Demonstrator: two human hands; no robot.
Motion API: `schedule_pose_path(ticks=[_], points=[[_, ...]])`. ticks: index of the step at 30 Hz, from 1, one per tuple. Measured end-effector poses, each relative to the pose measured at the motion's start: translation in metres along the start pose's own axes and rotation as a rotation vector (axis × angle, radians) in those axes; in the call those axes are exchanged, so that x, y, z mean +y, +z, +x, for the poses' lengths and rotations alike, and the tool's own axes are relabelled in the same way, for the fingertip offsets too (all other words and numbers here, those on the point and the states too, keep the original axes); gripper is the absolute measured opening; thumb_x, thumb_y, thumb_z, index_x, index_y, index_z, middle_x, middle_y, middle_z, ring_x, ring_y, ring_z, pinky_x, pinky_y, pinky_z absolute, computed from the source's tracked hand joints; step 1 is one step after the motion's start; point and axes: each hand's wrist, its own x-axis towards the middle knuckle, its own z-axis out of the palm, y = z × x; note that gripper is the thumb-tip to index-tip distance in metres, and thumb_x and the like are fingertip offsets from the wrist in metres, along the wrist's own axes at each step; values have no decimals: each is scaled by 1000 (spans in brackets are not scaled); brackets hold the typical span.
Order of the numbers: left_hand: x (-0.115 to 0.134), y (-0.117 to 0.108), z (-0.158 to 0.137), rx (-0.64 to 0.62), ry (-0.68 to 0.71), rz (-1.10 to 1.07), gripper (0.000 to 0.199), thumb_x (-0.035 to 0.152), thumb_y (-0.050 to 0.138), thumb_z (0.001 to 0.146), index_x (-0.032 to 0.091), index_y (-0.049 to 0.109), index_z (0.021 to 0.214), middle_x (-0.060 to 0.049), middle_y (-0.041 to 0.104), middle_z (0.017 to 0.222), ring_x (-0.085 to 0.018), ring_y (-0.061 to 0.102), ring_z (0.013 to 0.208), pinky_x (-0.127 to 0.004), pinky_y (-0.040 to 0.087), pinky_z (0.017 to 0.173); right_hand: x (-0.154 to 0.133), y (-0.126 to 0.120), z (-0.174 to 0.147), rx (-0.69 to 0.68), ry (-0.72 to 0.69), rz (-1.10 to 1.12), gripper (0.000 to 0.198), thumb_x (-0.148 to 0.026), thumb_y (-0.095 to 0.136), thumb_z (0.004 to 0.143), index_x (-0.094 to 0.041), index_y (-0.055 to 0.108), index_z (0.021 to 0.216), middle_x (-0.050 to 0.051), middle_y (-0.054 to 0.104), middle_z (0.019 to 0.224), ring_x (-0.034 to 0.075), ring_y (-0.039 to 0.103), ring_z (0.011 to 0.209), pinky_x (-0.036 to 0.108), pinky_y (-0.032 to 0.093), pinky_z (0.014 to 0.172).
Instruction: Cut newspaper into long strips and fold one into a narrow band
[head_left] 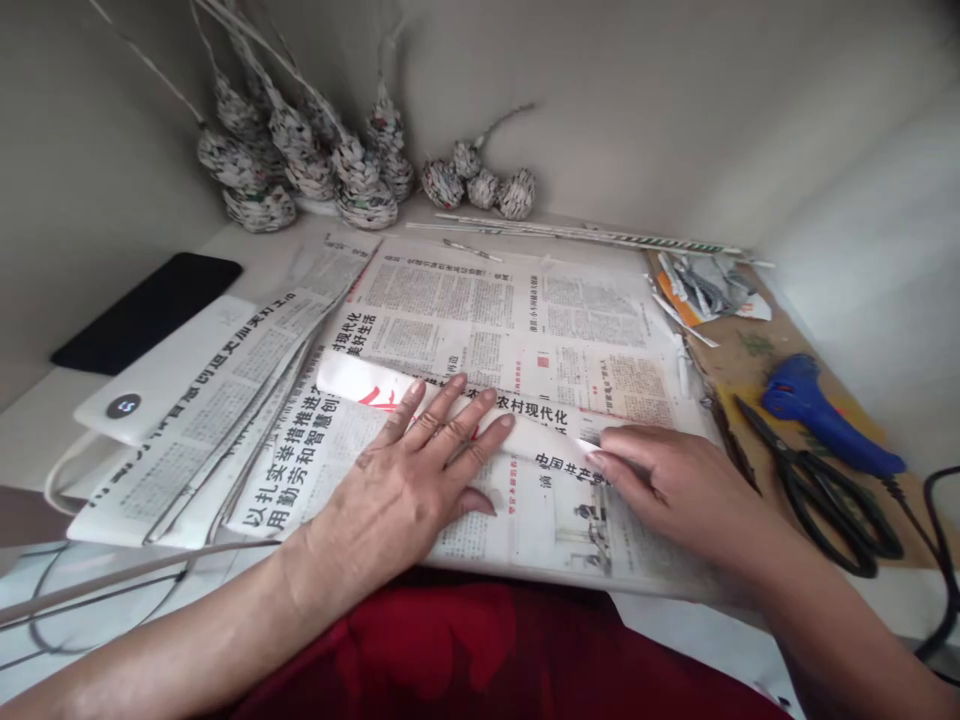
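Hands pressing folded newspaper, headline reading 农村现代化

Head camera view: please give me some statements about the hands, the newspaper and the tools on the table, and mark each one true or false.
1. The left hand lies flat, fingers spread, on the folded strip of printed newspaper. True.
2. The right hand holds the black-handled metal scissors. False: the scissors lie on the brown board, apart from the hand, which pinches the strip's edge.
3. The blue plastic glue gun lies to the right of the scissors. True.
4. The flat black phone lies on top of the newspaper. False: it lies on the white table at the far left, beside the paper.
5. Woven paper ornaments stand along the wall. True.
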Motion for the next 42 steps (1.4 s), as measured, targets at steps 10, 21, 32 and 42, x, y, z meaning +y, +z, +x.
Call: schedule_pose_path(ticks=[10, 21, 32, 42], points=[[-8, 1, -14, -88, -63, -1, 65, 55, 48, 99, 22, 45, 154, -8, 44, 160, -41, 38, 149, -62, 43, 115, 2, 1, 1, 1, -1, -7, 36, -43, 42, 103, -24, 53, 76, 1, 62, 72, 20, 59, 69, 32, 33, 61], [1, 2, -17, -72, -132, 41, 65, 54, 58, 95, 27, 47, 154, -6, 43, 161, -47, 33, 148, -65, 46, 112, 1, 1, -1, 2, -9, 16, 35, -42, 43, 103, -23, 51, 74, 2, 61, 74, 20, 58, 73, 33, 36, 65], [1, 3, -17, -72, -132, 47, 63, 50, 56, 97, 27, 46, 154, -7, 41, 162, -49, 33, 147, -72, 42, 111, 1, 2, 0, -11, 19, 27, 37, -43, 44, 103, -23, 48, 72, 1, 60, 71, 19, 57, 70, 33, 33, 63], [-4, 3, -17, -82, -135, 26, 59, 49, 52, 100, 30, 44, 155, -8, 38, 163, -49, 30, 149, -78, 35, 110, -1, -1, 1, -33, 40, 30, 37, -42, 42, 104, -23, 45, 72, 0, 59, 72, 19, 56, 69, 33, 32, 63]])
